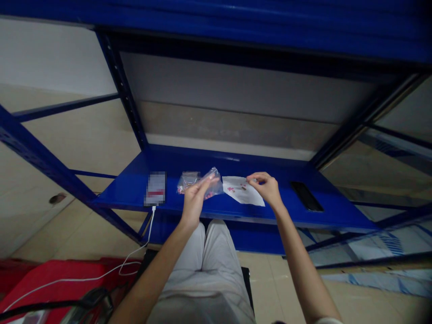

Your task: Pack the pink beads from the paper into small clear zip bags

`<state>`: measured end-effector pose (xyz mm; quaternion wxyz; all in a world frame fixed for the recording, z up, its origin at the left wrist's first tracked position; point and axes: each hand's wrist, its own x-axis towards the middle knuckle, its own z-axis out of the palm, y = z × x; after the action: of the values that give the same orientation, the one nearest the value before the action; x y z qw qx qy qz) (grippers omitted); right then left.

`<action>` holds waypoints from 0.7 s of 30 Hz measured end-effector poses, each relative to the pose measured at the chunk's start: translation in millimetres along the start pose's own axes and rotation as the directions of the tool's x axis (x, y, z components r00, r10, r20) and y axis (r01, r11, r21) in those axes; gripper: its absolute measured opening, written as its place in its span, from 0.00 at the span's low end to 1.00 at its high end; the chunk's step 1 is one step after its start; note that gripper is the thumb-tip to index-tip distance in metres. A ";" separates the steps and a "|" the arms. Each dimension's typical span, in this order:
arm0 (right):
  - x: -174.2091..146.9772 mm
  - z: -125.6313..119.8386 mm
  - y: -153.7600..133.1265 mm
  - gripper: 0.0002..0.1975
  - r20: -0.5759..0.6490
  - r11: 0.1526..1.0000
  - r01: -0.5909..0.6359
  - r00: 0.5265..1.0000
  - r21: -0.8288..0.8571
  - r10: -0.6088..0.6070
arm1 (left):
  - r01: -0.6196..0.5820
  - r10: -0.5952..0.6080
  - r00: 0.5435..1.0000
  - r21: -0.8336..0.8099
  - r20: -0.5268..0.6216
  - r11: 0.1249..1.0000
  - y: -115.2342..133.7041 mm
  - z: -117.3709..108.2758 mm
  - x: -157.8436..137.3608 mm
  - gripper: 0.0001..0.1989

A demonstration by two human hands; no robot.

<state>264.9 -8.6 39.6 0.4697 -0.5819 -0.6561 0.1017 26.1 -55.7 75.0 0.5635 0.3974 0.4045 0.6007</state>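
Centrally, we see a blue shelf [276, 171] at which two bare hands work, with the task's main thing, a clear plastic bag [216, 183], held just above its near half. We note that the left hand [195, 198] pinches this bag between thumb and fingers; small reddish pieces show through its lower part. Immediately right of the bag lies a white paper sheet [253, 198], flat on the shelf, bearing a few small red and dark marks or pieces [231, 189]; at this size we cannot tell which. Over the far right part of the sheet we find the right hand [269, 186], its thumb and fingertips pressed together; whether they grip something small, we cannot tell. Behind and to the left of the left hand we observe a clear packet [189, 179], partly covered by that hand. Near the shelf's left end we locate a device [155, 189] with a blurred face, from whose near edge a white cable [150, 225] runs down toward a red surface [50, 281] at lower left. Well to the right of the sheet we mark a black phone [306, 196], lying aslant. Nearest us are two pale-trousered legs [218, 245], partly under the shelf.
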 end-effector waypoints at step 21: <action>-5.9 -16.1 -136.2 0.04 0.331 0.927 0.336 0.904 -0.164 -0.270 | -0.451 0.401 0.890 0.542 0.217 0.709 -6.3 2.5 -0.4 0.06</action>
<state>185.0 -61.4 138.0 0.3074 -0.4974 -0.8101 0.0427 30.7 -55.8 70.0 0.2778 0.6565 0.4409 0.5454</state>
